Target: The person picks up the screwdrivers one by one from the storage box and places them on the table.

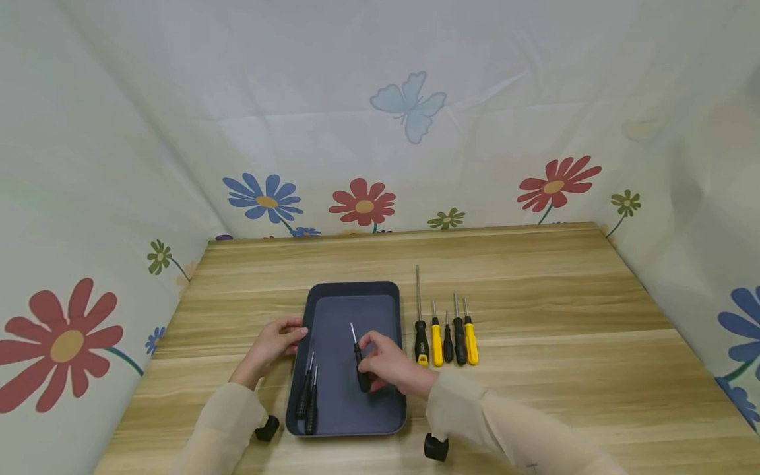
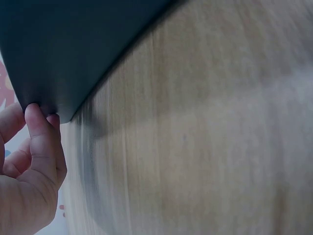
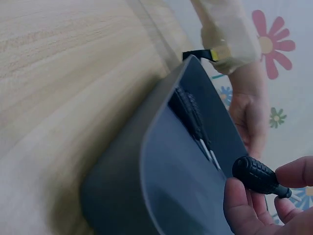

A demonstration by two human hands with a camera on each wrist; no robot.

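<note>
Over the dark grey tray (image 1: 356,425), my right hand (image 1: 388,363) pinches a small black-handled screwdriver (image 1: 361,369) by its handle, the shaft pointing away from me. In the right wrist view the thumb and fingers hold that ribbed handle (image 3: 257,175). My left hand (image 1: 276,346) grips the tray's left rim, thumb on the edge; the left wrist view shows its fingers (image 2: 41,142) against the tray wall (image 2: 63,54). Two black screwdrivers, one (image 1: 304,396) beside the other (image 1: 311,412), lie along the tray's left side.
Right of the tray several screwdrivers lie in a row on the wooden table (image 1: 534,297): a long black one (image 1: 421,340), a yellow one (image 1: 437,343), a short black one (image 1: 448,344), another black one (image 1: 460,343) and another yellow one (image 1: 471,343). A flowered curtain (image 1: 320,132) hangs behind.
</note>
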